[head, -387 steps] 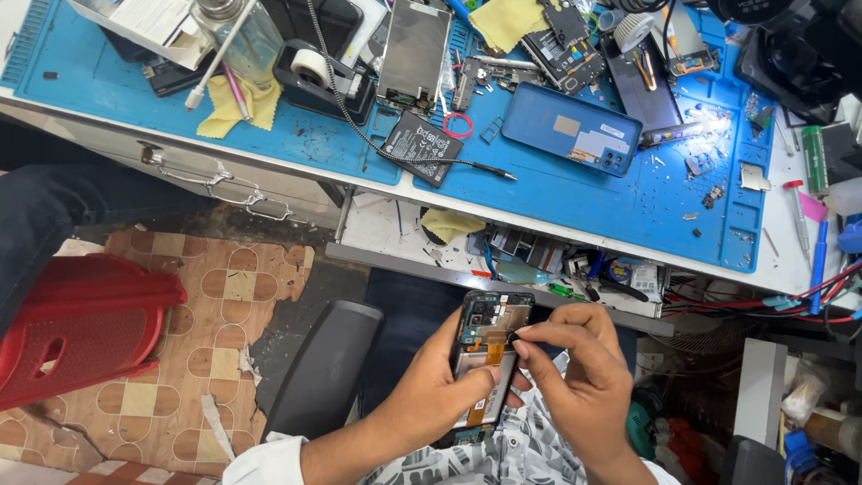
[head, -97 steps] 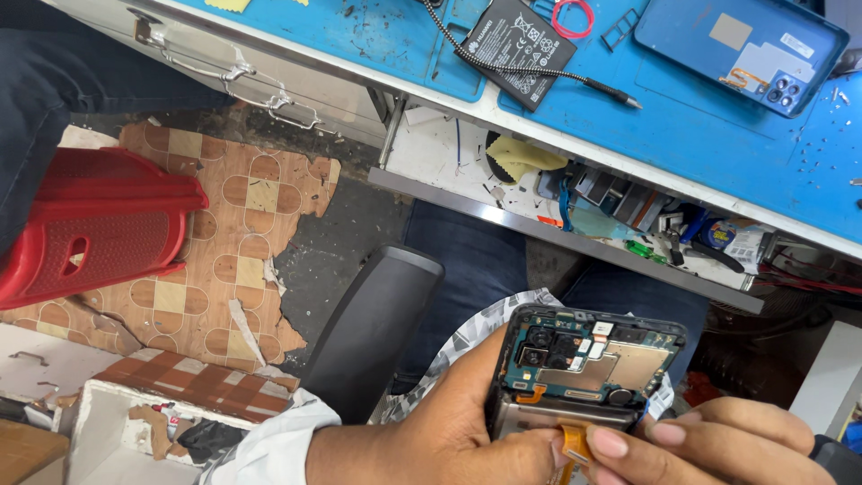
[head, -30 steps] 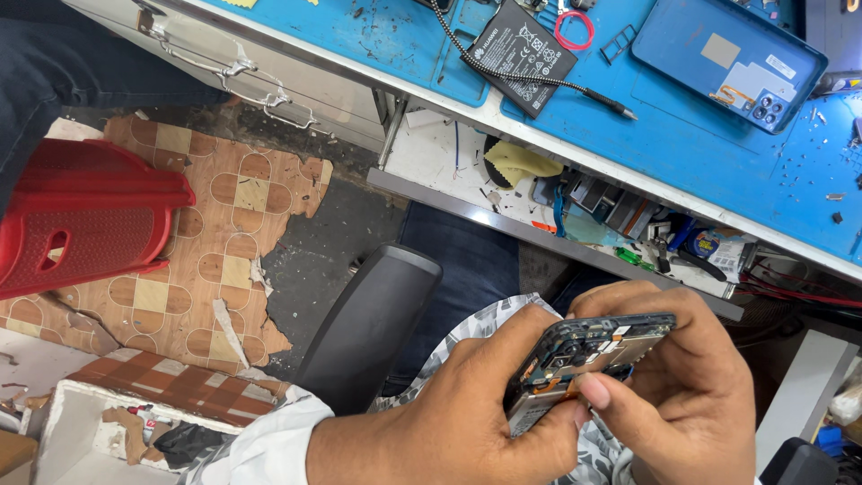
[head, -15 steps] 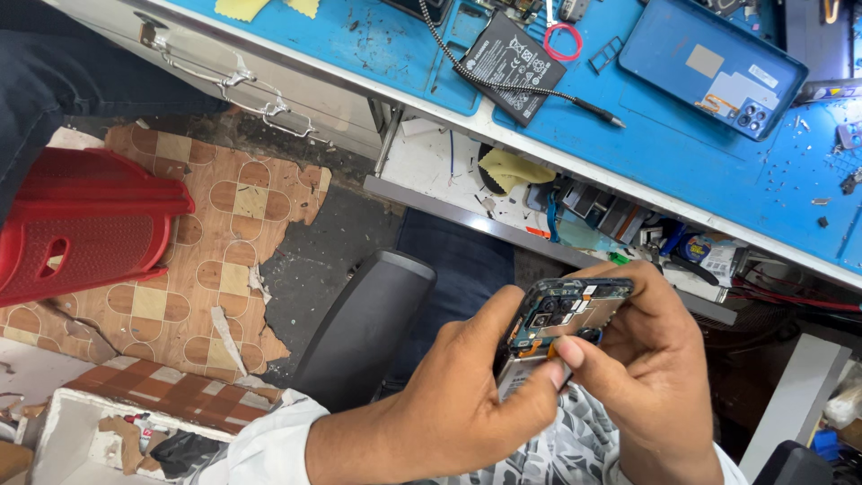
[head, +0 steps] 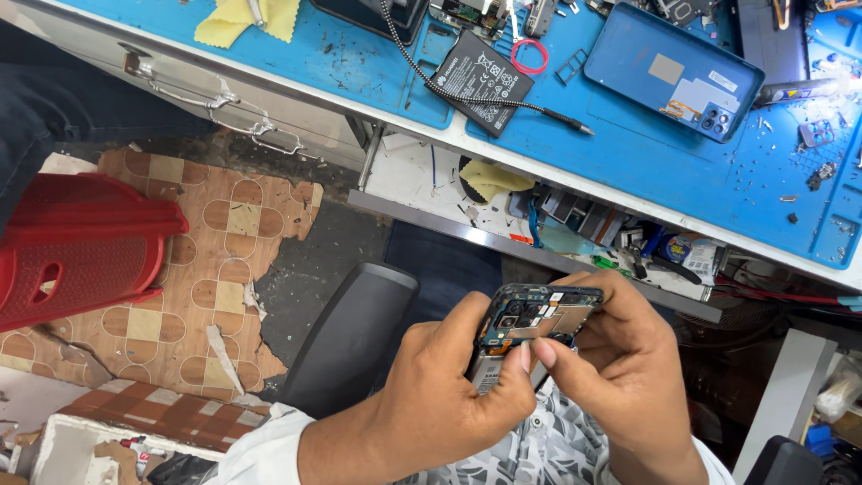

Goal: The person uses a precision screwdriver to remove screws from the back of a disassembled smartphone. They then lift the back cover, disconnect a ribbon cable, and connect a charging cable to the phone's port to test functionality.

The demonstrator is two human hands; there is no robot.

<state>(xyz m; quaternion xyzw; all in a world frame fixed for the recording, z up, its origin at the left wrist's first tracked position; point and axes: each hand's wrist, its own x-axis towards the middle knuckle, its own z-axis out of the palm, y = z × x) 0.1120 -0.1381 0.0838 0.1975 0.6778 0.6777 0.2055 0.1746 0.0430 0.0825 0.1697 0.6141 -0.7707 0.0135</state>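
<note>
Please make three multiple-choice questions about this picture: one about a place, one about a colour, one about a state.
1. Where is the opened phone?
A. On the blue mat
B. Held in both hands over the lap
C. On the red stool

2. What colour is the cloth at the top left of the workbench?
A. Yellow
B. Green
C. White

3. What state is the phone in the hands in?
A. Back cover off, inner parts showing
B. Fully closed
C. Wrapped in plastic

Answers:
1 B: the left hand and the right hand grip it below the bench edge.
2 A: it lies yellow on the blue mat.
3 A: circuit board and camera parts are bare.
</note>
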